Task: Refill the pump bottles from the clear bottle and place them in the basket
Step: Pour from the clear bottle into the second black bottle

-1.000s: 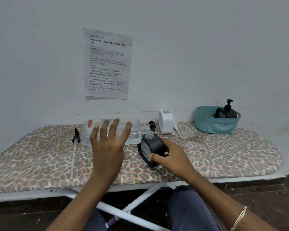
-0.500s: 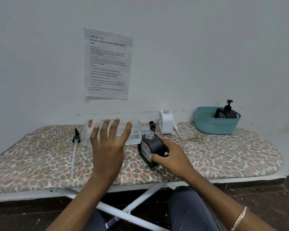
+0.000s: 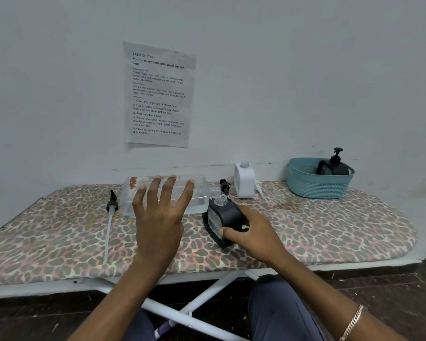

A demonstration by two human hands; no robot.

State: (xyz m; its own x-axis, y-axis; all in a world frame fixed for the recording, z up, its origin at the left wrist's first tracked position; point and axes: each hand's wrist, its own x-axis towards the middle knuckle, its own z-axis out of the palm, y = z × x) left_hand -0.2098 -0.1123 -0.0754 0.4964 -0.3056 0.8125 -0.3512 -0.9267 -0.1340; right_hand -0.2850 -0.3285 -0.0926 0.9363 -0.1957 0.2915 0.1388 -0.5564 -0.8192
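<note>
In the head view, the left hand (image 3: 158, 217) grasps the clear bottle (image 3: 138, 193), which lies on its side over the middle of the ironing board (image 3: 330, 230), toward the far edge. The fingers (image 3: 169, 190) spread across the bottle's near face with their tips at its top edge; the thumb is hidden. A little liquid pools along the bottle's lower side. Its open neck points right and sits just above the open neck of the black bottle (image 3: 221, 217).

The right hand (image 3: 253, 232) grips the black bottle from the right and the near side, thumb on the front corner and fingers curled round the back. The bottle stands on the board, tilted left toward the clear bottle. A chain bracelet (image 3: 352, 323) shows on that wrist.

A black pump (image 3: 110, 217) with a long white tube lies toward the left end of the board, just left of the clear bottle. A second black pump (image 3: 224, 185) shows just behind the black bottle. At the far edge stands a white bottle (image 3: 244, 180) with no pump on it, and a white pump (image 3: 260, 190) lies beside it on the right.

The teal basket (image 3: 317, 185) sits at the far right corner, and a black pump bottle (image 3: 332, 166) with its pump fitted leans inside it. A printed sheet (image 3: 158, 94) is stuck to the wall above the board.
</note>
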